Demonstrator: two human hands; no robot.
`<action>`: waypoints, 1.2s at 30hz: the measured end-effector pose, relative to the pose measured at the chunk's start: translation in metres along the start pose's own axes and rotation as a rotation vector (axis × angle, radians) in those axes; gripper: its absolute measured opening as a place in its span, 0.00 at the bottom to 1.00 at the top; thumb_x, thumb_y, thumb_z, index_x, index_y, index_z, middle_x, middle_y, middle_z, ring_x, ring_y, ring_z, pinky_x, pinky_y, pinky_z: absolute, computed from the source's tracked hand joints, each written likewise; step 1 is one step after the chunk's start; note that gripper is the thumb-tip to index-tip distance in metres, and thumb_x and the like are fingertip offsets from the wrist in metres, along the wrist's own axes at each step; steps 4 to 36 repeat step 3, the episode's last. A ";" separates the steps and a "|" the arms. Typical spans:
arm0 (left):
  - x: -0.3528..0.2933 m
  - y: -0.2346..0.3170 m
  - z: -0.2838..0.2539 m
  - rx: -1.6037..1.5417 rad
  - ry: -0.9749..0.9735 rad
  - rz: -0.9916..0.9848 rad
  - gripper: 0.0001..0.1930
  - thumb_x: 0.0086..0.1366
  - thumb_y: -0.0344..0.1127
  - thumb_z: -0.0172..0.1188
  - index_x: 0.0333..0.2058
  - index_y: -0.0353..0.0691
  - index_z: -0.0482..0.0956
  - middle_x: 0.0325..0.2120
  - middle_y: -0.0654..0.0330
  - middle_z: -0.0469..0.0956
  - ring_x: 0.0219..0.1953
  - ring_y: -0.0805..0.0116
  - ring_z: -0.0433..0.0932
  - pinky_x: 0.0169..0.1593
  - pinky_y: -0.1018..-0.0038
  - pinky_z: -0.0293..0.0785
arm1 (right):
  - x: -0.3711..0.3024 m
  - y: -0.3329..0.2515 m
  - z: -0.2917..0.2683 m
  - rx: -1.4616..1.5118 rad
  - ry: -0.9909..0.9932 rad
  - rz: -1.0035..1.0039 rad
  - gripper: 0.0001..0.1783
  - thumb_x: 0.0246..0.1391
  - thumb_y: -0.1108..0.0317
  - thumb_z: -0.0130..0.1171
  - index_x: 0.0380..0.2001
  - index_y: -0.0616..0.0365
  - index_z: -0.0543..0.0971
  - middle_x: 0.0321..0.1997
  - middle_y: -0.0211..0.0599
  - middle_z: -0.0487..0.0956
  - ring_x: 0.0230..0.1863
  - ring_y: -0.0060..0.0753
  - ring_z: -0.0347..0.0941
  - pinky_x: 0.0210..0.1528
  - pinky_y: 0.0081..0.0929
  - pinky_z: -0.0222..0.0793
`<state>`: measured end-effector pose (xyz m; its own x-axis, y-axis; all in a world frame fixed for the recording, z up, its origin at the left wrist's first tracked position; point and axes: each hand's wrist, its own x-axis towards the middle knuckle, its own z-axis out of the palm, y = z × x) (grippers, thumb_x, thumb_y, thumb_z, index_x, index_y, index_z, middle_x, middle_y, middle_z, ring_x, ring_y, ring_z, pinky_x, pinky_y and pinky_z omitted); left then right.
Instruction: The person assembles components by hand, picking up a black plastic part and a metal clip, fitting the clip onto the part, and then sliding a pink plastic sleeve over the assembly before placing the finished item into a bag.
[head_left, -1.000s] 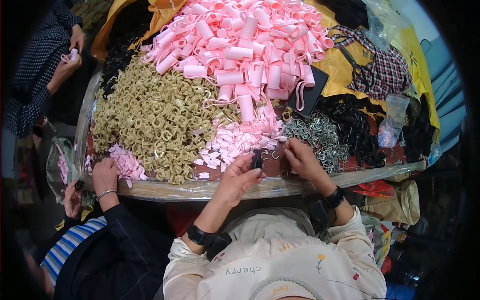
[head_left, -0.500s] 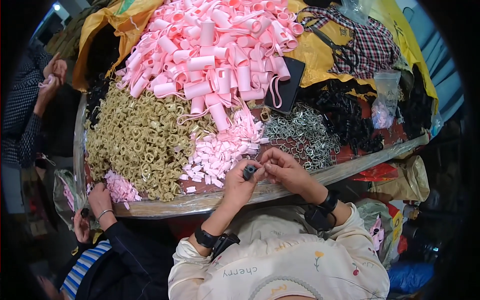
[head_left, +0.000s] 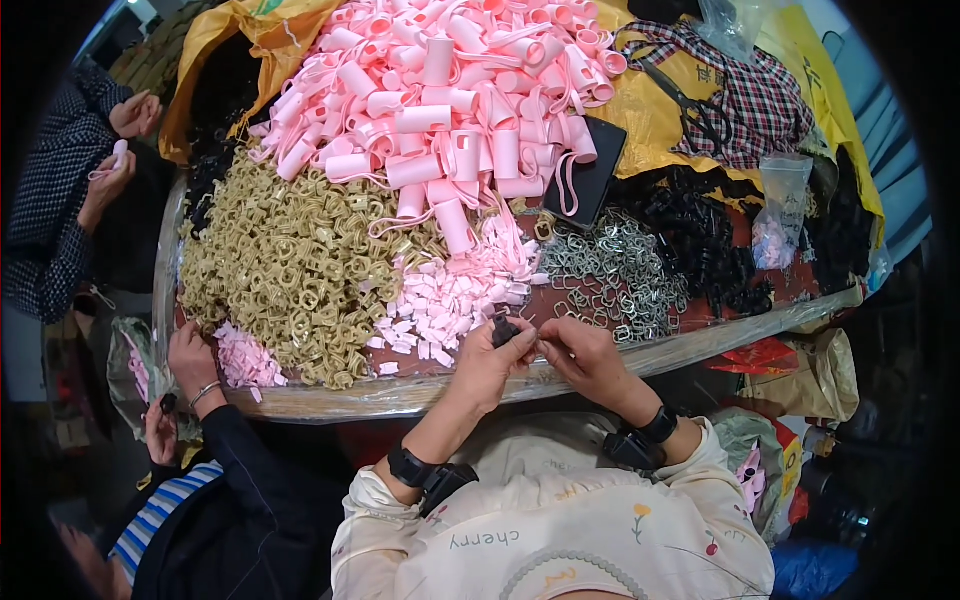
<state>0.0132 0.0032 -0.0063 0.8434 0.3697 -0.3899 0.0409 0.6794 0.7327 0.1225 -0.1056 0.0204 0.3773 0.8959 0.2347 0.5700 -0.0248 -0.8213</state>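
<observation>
While a co-worker's hand (head_left: pixel 190 352) rests on small pink pieces (head_left: pixel 245 358) at the near left of the surface (head_left: pixel 330 398), I see my left hand (head_left: pixel 490 362) with fingers pinching a small black clip (head_left: pixel 503 329) at the near edge. Just right, my right hand (head_left: pixel 585 358) has fingers pressed together, touching it. Silver metal clips (head_left: pixel 610 275) lie beyond.

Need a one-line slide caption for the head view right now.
Both hands, left hand and right hand, pinch a small black clip beside pink tabs.
</observation>
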 end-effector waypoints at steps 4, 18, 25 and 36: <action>-0.002 -0.002 -0.003 -0.021 -0.010 -0.008 0.05 0.55 0.32 0.54 0.30 0.37 0.71 0.20 0.63 0.73 0.21 0.78 0.68 0.22 0.86 0.63 | -0.002 0.000 0.002 -0.090 -0.013 -0.010 0.06 0.47 0.72 0.52 0.30 0.60 0.70 0.26 0.41 0.73 0.27 0.34 0.73 0.26 0.25 0.66; -0.002 -0.002 -0.003 -0.021 -0.010 -0.008 0.05 0.55 0.32 0.54 0.30 0.37 0.71 0.20 0.63 0.73 0.21 0.78 0.68 0.22 0.86 0.63 | -0.002 0.000 0.002 -0.090 -0.013 -0.010 0.06 0.47 0.72 0.52 0.30 0.60 0.70 0.26 0.41 0.73 0.27 0.34 0.73 0.26 0.25 0.66; -0.002 -0.002 -0.003 -0.021 -0.010 -0.008 0.05 0.55 0.32 0.54 0.30 0.37 0.71 0.20 0.63 0.73 0.21 0.78 0.68 0.22 0.86 0.63 | -0.002 0.000 0.002 -0.090 -0.013 -0.010 0.06 0.47 0.72 0.52 0.30 0.60 0.70 0.26 0.41 0.73 0.27 0.34 0.73 0.26 0.25 0.66; -0.002 -0.002 -0.003 -0.021 -0.010 -0.008 0.05 0.55 0.32 0.54 0.30 0.37 0.71 0.20 0.63 0.73 0.21 0.78 0.68 0.22 0.86 0.63 | -0.002 0.000 0.002 -0.090 -0.013 -0.010 0.06 0.47 0.72 0.52 0.30 0.60 0.70 0.26 0.41 0.73 0.27 0.34 0.73 0.26 0.25 0.66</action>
